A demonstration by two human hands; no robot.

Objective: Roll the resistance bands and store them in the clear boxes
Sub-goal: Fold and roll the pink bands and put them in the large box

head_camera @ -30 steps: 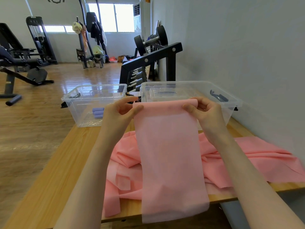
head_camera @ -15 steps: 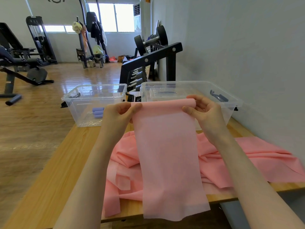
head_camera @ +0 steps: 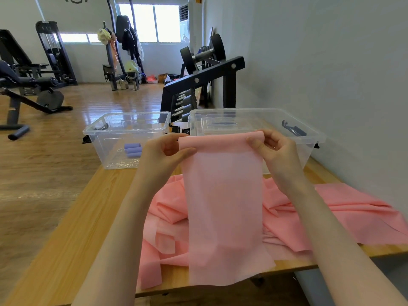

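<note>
no readable text, labels, brands or numbers anywhere

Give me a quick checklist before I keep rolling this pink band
1. Left hand pinches the pink band at its top left corner: ok.
2. Right hand pinches the top right corner: ok.
3. Rolled top edge level across: ok.
4. Hanging tail free of the pink pile: cannot tell.
5. Left clear box open, purple rolls inside: ok.
6. Right clear box open: ok.
</note>
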